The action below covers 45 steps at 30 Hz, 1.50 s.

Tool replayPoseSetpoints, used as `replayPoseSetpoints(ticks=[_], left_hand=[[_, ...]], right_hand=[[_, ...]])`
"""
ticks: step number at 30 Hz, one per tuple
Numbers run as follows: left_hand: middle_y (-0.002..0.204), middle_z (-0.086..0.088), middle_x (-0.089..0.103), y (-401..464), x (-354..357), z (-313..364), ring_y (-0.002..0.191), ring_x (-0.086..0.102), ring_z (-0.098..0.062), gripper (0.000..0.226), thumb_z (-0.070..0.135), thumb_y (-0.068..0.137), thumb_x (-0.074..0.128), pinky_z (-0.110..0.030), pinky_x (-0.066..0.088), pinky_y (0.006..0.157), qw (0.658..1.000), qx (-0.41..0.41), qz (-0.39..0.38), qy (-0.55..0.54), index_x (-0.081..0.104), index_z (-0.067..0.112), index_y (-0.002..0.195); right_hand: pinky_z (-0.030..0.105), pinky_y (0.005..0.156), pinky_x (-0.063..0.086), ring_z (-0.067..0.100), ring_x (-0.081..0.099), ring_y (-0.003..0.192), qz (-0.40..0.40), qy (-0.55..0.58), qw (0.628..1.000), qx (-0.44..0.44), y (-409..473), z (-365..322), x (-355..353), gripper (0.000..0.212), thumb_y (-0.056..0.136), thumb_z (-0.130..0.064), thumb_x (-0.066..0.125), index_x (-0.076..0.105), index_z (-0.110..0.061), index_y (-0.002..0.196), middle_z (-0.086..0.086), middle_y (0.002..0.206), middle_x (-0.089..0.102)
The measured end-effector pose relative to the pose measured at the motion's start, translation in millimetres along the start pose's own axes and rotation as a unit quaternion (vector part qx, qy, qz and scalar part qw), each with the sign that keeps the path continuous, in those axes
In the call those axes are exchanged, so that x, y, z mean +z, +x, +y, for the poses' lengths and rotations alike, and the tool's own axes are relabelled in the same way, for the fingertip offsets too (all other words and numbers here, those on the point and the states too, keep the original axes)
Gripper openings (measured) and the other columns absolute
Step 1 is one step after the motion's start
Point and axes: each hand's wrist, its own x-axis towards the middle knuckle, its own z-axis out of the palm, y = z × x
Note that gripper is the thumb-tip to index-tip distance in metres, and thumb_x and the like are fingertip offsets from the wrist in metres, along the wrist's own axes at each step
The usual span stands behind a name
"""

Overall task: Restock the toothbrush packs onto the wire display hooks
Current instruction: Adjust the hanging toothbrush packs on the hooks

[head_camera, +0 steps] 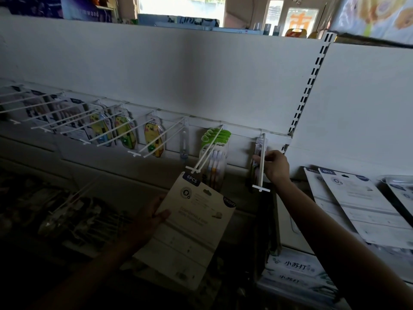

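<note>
Right hand (276, 167) is up at the far-right wire hook (261, 163), arm stretched forward, fingers curled in a grip on the pack (257, 153) hanging there, thumb side against the wire. Left hand (154, 217) is lower and nearer, thumb on the face of a white toothbrush pack (190, 229) marked 6PCS, fingers behind it, the grip clamped on its left edge. That pack is tilted, its top corner just below the tip of the next hook (206, 151), not on it.

Along the white back panel (223, 74) runs a row of double wire hooks. Green-topped packs (215, 139) hang on the hook by the held pack; yellow character packs (154, 139) hang further left. To the right, more white 6PCS packs (357, 202) lie flat on a shelf, with boxes printed in Chinese characters (295, 268) below them. Bright windows and a doorway show above the panel.

The lower left is very dark; goods there are hard to make out. The pack on the far-right hook is seen edge-on and partly covered by the right hand.
</note>
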Motion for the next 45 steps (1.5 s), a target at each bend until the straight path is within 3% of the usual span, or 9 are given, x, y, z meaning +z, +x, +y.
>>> replayPoseSetpoints(ticks=[7,12,16,26,30,34,39,42,45], left_hand=[[0.105,0.004,0.068,-3.8,1.2,0.7,0.082,0.071,-0.002,0.03,-0.002,0.096,0.052,-0.02,0.057,0.064,1.0,0.006,-0.017,0.007,0.056,0.026,0.108],[0.11,0.002,0.068,-4.6,0.2,-4.0,0.099,0.069,-0.015,0.025,0.008,0.097,0.058,-0.021,0.057,0.068,1.0,0.018,-0.01,0.001,0.056,0.026,0.113],[0.112,0.002,0.065,-4.9,-1.3,-6.3,0.101,0.065,-0.016,0.024,0.01,0.097,0.056,-0.024,0.053,0.072,0.999,0.029,0.018,0.011,0.053,0.025,0.115],[0.123,-0.008,0.057,-9.6,-9.5,3.7,0.11,0.059,-0.027,0.049,0.006,0.091,0.066,-0.045,0.055,0.084,0.995,0.049,0.084,0.004,0.043,0.007,0.134],[0.117,-0.005,0.057,-20.6,-13.9,9.5,0.102,0.059,-0.02,0.049,0.003,0.088,0.068,-0.021,0.051,0.067,0.994,0.072,0.078,0.009,0.045,0.008,0.131],[0.116,0.007,0.063,-39.0,-20.6,4.9,0.103,0.064,-0.007,0.05,0.007,0.081,0.077,-0.023,0.059,0.075,0.995,0.102,0.019,-0.003,0.052,0.021,0.123],[0.123,0.003,0.068,-56.4,-45.7,-13.4,0.115,0.065,-0.023,0.048,0.018,0.08,0.076,-0.035,0.058,0.087,0.993,0.093,-0.042,0.062,0.064,0.027,0.125],[0.125,0.005,0.066,-60.7,-68.5,-18.4,0.121,0.061,-0.018,0.053,0.023,0.079,0.079,-0.021,0.054,0.086,0.994,0.09,-0.01,0.068,0.061,0.026,0.128],[0.135,0.005,0.061,-62.1,-96.9,-26.9,0.126,0.057,-0.012,0.064,0.026,0.078,0.079,-0.037,0.055,0.095,0.995,0.087,0.0,0.056,0.054,0.033,0.136]], right_hand=[[0.034,0.088,0.048,0.031,0.061,0.112,0.015,0.017,0.999,0.041,-11.9,-0.3,-3.7,0.062,0.078,-0.027,0.085,0.052,-0.004,0.126,0.015,0.123,0.062],[0.044,0.084,0.053,0.033,0.061,0.098,0.042,0.03,0.996,0.074,-27.9,9.6,-9.3,0.045,0.075,-0.024,0.081,0.053,-0.008,0.106,0.017,0.107,0.061],[0.039,0.068,0.047,0.028,0.062,0.078,-0.059,-0.007,0.996,0.07,-57.2,14.1,-4.1,0.016,0.07,-0.02,0.071,0.068,-0.005,0.077,0.012,0.074,0.065],[0.035,0.08,0.053,0.011,0.065,0.084,-0.255,-0.14,0.947,-0.14,-162.7,-35.0,31.2,0.002,0.092,-0.013,0.068,0.07,-0.012,0.091,0.001,0.092,0.07],[0.037,0.088,0.057,0.018,0.066,0.107,-0.307,-0.097,0.941,-0.108,-193.2,-57.6,60.1,0.04,0.094,-0.029,0.068,0.06,-0.014,0.131,0.004,0.125,0.065],[0.034,0.076,0.058,0.023,0.064,0.113,-0.362,-0.034,0.93,-0.059,-228.0,-81.5,94.5,0.056,0.095,-0.037,0.064,0.046,-0.018,0.144,0.006,0.132,0.06],[0.046,0.087,0.06,0.017,0.073,0.091,-0.382,0.049,0.922,-0.042,-251.9,-92.7,137.4,0.026,0.094,-0.037,0.066,0.071,-0.016,0.109,0.002,0.101,0.076],[0.038,0.08,0.061,0.009,0.072,0.083,-0.363,0.026,0.928,-0.076,-249.5,-99.6,153.1,0.019,0.1,-0.027,0.058,0.076,-0.022,0.094,-0.005,0.091,0.075],[0.016,0.056,0.05,0.002,0.064,0.069,-0.345,0.002,0.933,-0.099,-254.5,-116.3,172.0,0.024,0.102,-0.021,0.054,0.066,-0.025,0.081,-0.011,0.078,0.066]])
